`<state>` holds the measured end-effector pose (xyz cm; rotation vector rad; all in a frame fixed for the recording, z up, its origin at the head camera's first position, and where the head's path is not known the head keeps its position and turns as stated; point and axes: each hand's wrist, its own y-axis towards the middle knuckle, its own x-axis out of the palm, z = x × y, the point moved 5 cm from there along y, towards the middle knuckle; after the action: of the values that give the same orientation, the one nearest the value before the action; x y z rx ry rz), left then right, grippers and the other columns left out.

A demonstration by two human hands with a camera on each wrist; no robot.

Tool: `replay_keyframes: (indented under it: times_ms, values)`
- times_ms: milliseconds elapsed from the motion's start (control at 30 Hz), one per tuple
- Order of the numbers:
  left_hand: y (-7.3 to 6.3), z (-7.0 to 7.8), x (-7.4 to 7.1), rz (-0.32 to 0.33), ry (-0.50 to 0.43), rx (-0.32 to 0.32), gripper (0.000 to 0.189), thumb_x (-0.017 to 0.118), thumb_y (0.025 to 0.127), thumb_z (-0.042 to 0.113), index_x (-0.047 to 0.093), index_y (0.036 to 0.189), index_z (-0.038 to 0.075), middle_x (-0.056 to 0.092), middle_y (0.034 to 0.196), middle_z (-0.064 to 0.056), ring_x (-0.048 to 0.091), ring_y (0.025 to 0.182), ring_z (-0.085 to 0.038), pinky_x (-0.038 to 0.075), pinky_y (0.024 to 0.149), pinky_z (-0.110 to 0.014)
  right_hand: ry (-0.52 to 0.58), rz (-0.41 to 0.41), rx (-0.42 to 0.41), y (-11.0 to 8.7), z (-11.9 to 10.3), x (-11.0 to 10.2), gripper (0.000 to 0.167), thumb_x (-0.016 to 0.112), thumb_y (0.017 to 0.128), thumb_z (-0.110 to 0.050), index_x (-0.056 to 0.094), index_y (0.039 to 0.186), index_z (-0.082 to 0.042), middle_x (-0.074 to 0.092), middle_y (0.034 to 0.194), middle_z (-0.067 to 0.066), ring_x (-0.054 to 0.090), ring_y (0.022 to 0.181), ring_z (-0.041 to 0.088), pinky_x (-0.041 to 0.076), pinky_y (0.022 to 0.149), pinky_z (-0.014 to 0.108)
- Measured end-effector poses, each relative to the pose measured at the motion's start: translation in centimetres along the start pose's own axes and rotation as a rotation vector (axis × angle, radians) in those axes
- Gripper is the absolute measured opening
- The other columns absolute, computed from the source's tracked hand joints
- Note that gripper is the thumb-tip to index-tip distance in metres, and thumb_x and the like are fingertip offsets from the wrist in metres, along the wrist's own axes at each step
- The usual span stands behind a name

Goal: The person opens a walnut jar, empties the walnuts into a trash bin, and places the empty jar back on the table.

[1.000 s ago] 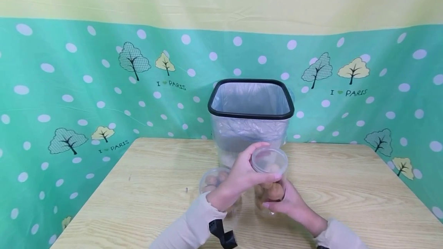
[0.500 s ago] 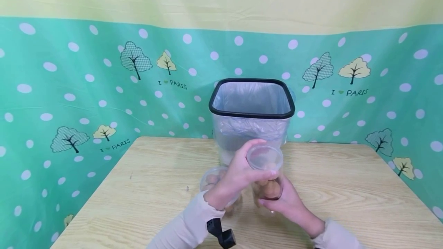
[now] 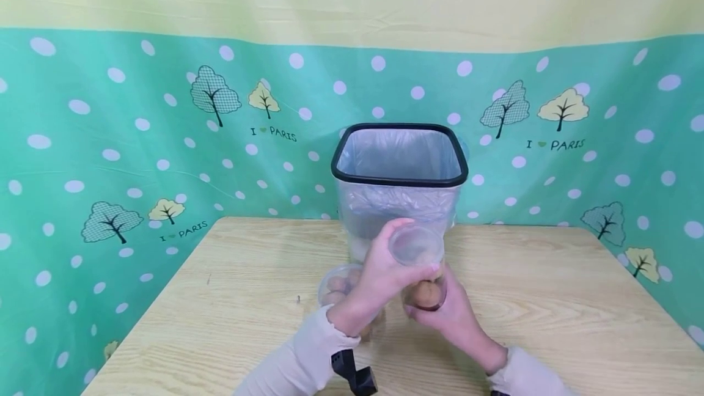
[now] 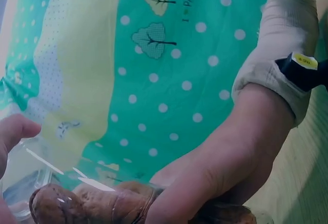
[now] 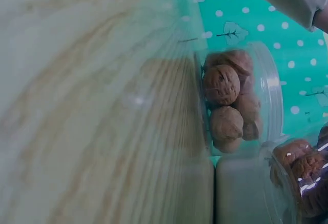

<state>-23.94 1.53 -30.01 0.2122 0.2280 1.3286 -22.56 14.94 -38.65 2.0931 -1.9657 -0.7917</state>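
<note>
A clear plastic jar of walnuts (image 3: 428, 296) is gripped by both hands in front of the bin. My left hand (image 3: 379, 277) curls round its clear round top (image 3: 416, 244); whether that is a separate lid, I cannot tell. Lower down, my right hand (image 3: 455, 313) clasps the jar's body from the right. In the left wrist view the walnuts (image 4: 92, 203) show through the wall between the two hands. A second clear jar of walnuts (image 5: 230, 101) stands upright on the table, partly behind my left forearm in the head view.
A clear bin (image 3: 398, 209) with a black rim and a plastic bag liner stands at the table's back edge. The wooden table (image 3: 247, 286) spreads to both sides. A green and yellow printed cloth (image 3: 297, 170) hangs behind it.
Both hands have shifted slightly left and away from me with the jar, which appears more tilted. The second jar and the bin have stayed put.
</note>
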Motion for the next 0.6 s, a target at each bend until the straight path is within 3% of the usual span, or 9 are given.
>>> replay_keyframes:
  times_ms: [100,200,333,433,600]
  values:
    - [0.0,-0.3,0.0,0.004,-0.002,-0.010,0.072,0.083,0.067,0.017,0.047,0.130,0.017,0.056,0.119,-0.002,0.053,0.103,-0.018,0.043,0.092,-0.039,-0.007,0.002,0.011,0.1,0.4,-0.1,0.076,0.085,0.062,-0.007,0.045,0.125,-0.008,0.059,0.109,0.001,0.057,0.096,0.008,0.046,0.083,0.023]
    - [-0.2,-0.5,-0.1,-0.074,-0.058,-0.043,0.075,0.083,0.069,0.015,0.044,0.133,0.020,0.054,0.121,-0.001,0.052,0.107,-0.018,0.041,0.095,-0.039,0.023,-0.050,-0.003,0.1,0.6,-0.2,0.079,0.085,0.063,-0.008,0.042,0.129,-0.009,0.056,0.115,0.004,0.056,0.100,0.009,0.046,0.086,0.022]
    - [-0.1,-0.3,-0.6,-0.270,-0.057,-0.023,0.085,0.082,0.072,0.015,0.035,0.141,0.023,0.044,0.136,0.001,0.044,0.118,-0.017,0.035,0.101,-0.038,0.064,-0.144,-0.030,0.0,0.9,-0.6,0.084,0.085,0.065,-0.007,0.038,0.135,-0.011,0.052,0.124,0.007,0.056,0.108,0.011,0.045,0.090,0.022]
    - [0.1,-0.1,-1.4,-0.451,-0.007,0.055,0.093,0.083,0.072,0.028,0.028,0.147,0.022,0.034,0.147,0.004,0.036,0.129,-0.015,0.029,0.107,-0.034,0.049,-0.207,-0.023,-0.3,1.0,-0.8,0.080,0.085,0.065,-0.009,0.042,0.132,-0.009,0.056,0.122,0.008,0.058,0.105,0.011,0.046,0.089,0.023]
    - [0.4,0.4,-2.4,-0.731,-0.046,0.157,0.103,0.080,0.070,0.044,0.023,0.150,0.015,0.022,0.155,-0.001,0.023,0.140,-0.020,0.022,0.112,-0.030,-0.028,-0.275,-0.034,-0.8,0.9,-0.8,0.079,0.088,0.060,-0.015,0.048,0.126,-0.003,0.061,0.116,0.008,0.058,0.103,0.009,0.046,0.089,0.025]
